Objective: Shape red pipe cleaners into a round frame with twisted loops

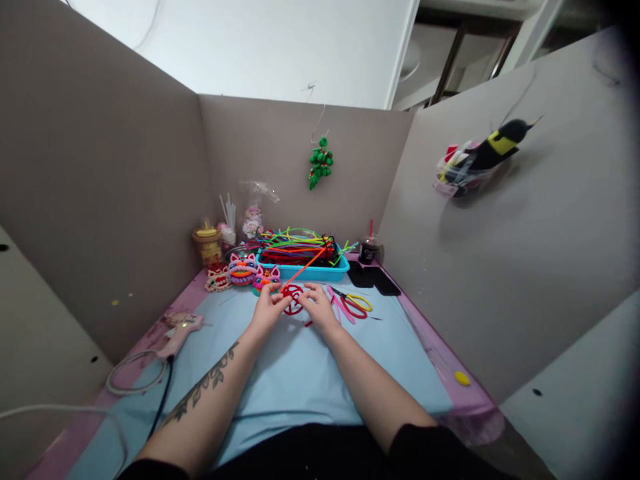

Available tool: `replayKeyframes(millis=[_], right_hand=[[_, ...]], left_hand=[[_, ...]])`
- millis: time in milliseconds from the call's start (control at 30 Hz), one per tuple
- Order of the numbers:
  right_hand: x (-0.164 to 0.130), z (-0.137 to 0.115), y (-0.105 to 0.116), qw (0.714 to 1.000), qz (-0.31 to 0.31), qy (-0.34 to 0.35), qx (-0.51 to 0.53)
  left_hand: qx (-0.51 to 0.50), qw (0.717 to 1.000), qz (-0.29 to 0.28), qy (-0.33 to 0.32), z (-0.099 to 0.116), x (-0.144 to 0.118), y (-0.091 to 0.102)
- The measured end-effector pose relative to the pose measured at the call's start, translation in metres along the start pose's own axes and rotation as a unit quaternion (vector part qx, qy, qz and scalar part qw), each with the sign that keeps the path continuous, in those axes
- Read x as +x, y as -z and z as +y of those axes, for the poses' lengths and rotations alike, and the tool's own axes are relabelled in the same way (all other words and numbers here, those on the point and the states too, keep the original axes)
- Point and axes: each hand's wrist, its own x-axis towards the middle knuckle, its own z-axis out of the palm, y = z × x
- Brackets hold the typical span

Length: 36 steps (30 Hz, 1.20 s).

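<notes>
Between my two hands is a red ring-shaped piece (294, 308) bent from what looks like pipe cleaner, with curved loops inside it. My left hand (270, 307) pinches its left side, and my right hand (318, 305) grips its right side. A long orange pipe cleaner (306, 267) slants up and right from near the piece toward the tray. To the right of my right hand lie red-handled scissors (354, 310), a yellow-handled tool (364, 302) and pink strips (343, 308). Several cat-eared fuzzy pieces (243, 269) stand beyond my left hand.
A blue tray (320, 273) full of coloured pipe cleaners stands at the back. At left lies a pink glue gun (181, 335) with its cords. Dark flat pads (385, 281) and a drink cup (369, 249) are at right. Grey partitions (300, 120) enclose the table.
</notes>
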Motion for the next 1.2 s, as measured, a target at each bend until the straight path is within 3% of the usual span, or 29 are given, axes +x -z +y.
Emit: replayKeyframes(millis=[167, 333, 667, 1200], right_hand=[[0.001, 0.006, -0.001, 0.998, -0.063, -0.003, 0.03], [-0.003, 0.001, -0.003, 0.995, -0.099, 0.023, -0.01], [-0.005, 0.003, -0.008, 0.991, -0.085, 0.091, -0.052], [0.0, 0.003, -0.004, 0.997, -0.044, 0.07, -0.008]], left_hand=[[-0.006, 1.0, -0.003, -0.002, -0.002, 0.0, 0.001], [-0.01, 1.0, 0.0, 0.0, 0.003, -0.002, -0.002], [-0.006, 1.0, 0.001, -0.014, -0.005, 0.002, 0.001], [-0.013, 1.0, -0.005, -0.006, -0.005, 0.001, 0.0]])
